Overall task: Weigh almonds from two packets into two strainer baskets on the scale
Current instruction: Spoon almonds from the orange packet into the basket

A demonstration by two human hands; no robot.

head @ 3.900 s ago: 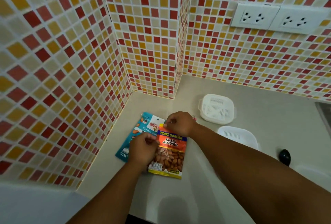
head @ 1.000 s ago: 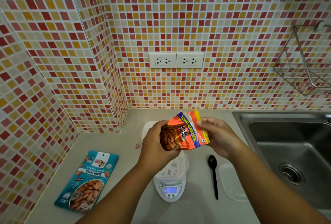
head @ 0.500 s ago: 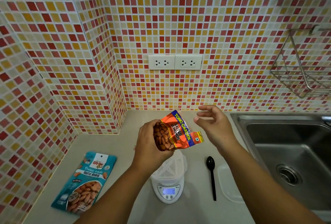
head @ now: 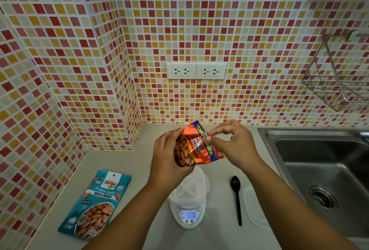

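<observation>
My left hand (head: 166,156) grips the bottom of an orange salted almonds packet (head: 196,147), held sideways in the air above the scale. My right hand (head: 232,142) pinches the packet's blue top edge between thumb and fingers. Below them a white strainer basket (head: 190,186) sits on a small white digital scale (head: 188,214) with a lit display. A teal roasted almonds packet (head: 95,201) lies flat on the counter to the left.
A black plastic spoon (head: 236,197) lies right of the scale, beside a pale flat lid or tray (head: 253,209) partly hidden by my right arm. A steel sink (head: 323,173) fills the right side. Tiled walls close the back and left; a wire rack (head: 337,82) hangs at the right.
My right hand, open and off the packet half a second ago, has come back and pinches its top edge. The packet sits slightly more upright in my left hand.
</observation>
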